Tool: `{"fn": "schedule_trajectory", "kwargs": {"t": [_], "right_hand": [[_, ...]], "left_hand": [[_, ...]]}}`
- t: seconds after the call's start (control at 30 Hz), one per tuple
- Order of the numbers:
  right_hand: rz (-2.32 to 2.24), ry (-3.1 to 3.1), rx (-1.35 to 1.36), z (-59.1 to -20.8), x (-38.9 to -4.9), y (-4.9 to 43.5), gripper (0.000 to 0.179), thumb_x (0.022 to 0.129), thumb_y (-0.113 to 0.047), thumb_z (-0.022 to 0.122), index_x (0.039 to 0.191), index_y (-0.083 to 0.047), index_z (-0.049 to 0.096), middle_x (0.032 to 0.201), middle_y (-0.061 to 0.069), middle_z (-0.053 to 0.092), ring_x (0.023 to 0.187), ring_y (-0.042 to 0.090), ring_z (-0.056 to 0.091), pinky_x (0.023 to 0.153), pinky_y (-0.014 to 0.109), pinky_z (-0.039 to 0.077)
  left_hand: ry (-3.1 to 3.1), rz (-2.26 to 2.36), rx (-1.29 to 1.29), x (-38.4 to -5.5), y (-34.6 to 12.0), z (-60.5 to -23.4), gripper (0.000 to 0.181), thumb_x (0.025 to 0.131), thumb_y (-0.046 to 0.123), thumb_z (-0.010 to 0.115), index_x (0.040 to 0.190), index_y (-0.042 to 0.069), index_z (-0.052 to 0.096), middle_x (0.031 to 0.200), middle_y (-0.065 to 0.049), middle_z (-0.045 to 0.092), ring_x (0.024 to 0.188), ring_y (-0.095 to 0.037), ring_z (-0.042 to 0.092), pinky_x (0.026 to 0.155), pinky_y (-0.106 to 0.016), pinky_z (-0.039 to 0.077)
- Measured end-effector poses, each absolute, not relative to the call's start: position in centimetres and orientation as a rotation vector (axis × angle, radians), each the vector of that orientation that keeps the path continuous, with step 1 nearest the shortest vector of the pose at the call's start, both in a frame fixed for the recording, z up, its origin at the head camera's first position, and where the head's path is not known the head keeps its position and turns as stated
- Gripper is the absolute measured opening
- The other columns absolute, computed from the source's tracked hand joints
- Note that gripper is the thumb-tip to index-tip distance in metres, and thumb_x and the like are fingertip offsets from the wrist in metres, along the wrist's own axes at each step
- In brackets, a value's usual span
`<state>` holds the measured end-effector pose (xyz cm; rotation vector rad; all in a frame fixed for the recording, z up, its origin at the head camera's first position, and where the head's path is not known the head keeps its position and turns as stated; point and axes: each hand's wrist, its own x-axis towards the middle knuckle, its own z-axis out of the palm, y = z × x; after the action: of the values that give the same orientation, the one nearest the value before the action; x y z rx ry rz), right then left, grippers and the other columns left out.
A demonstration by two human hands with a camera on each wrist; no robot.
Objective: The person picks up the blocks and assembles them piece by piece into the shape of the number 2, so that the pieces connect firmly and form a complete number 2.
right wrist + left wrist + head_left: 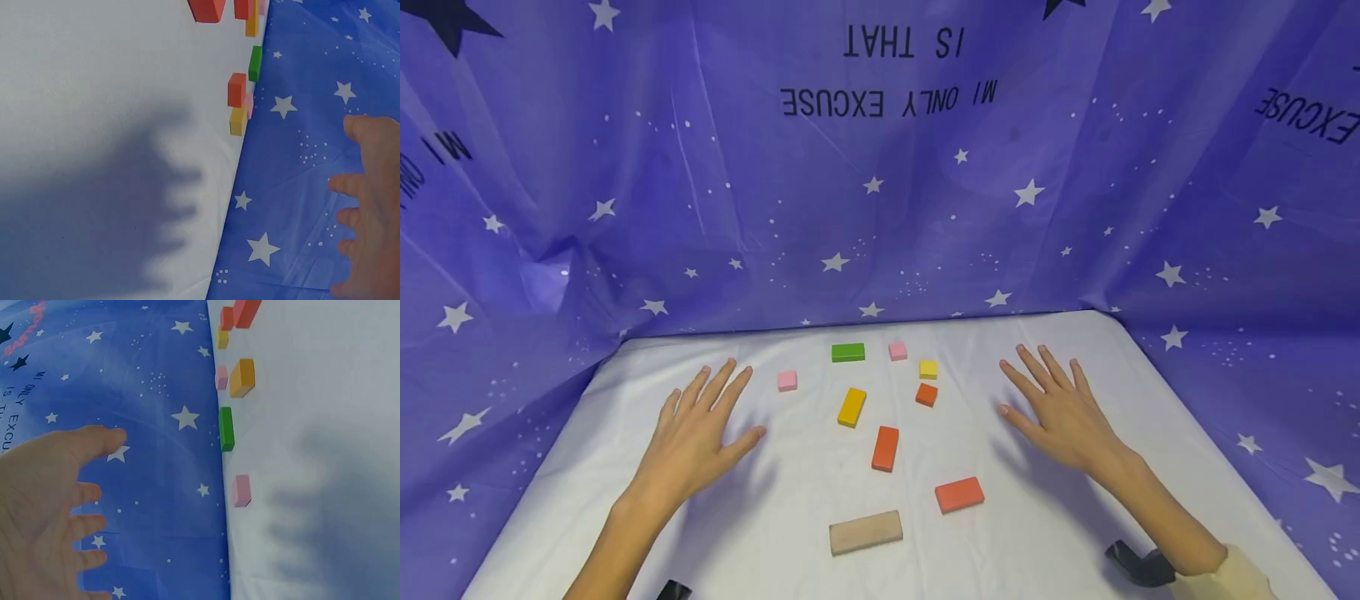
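Note:
My left hand (696, 442) hovers over the left part of the white table, fingers spread, holding nothing. On the opposite side my right hand (1063, 417) is likewise raised with spread fingers. Between them lie loose blocks. Nearest the left hand is a pink block (787, 381); a green block (847, 352) and another pink block (898, 351) lie at the back. A yellow cube (928, 369) and an orange cube (927, 395) are closest to the right fingertips. In the middle are a yellow-orange block (852, 407) and a red-orange block (885, 449).
Toward the front lie a red block (959, 495) and a plain wooden block (866, 532). A purple star-printed curtain (880, 208) stands behind the table and along both sides. The white cloth (805, 467) covers the tabletop, with hand shadows on it.

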<state>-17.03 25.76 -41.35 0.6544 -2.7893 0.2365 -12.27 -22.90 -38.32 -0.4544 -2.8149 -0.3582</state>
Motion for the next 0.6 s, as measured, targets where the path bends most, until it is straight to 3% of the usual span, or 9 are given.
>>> {"fn": "schedule_trajectory", "kwargs": {"t": [0.37, 0.6], "right_hand": [[0.542, -2.777, 0.716, -41.3, -16.5, 25.5, 0.051, 0.098, -0.038, 0.064, 0.14, -0.01, 0.057, 0.147, 0.012, 0.049, 0.137, 0.036, 0.041, 0.111, 0.059, 0.032], [0.836, -2.789, 0.698, -41.6, -15.8, 25.1, 0.041, 0.097, -0.032, 0.068, 0.132, -0.011, 0.063, 0.136, 0.007, 0.059, 0.129, 0.03, 0.052, 0.107, 0.053, 0.041]], "left_hand": [[-2.794, -0.869, -0.463, -11.3, -21.6, -39.5, 0.058, 0.097, 0.035, 0.067, 0.146, 0.012, 0.047, 0.146, -0.009, 0.049, 0.134, -0.034, 0.044, 0.105, -0.059, 0.039], [-2.704, -1.029, -0.531, -10.7, -20.0, -40.7, 0.05, 0.091, 0.02, 0.075, 0.136, 0.008, 0.056, 0.132, -0.006, 0.06, 0.12, -0.028, 0.058, 0.098, -0.051, 0.048]]}}
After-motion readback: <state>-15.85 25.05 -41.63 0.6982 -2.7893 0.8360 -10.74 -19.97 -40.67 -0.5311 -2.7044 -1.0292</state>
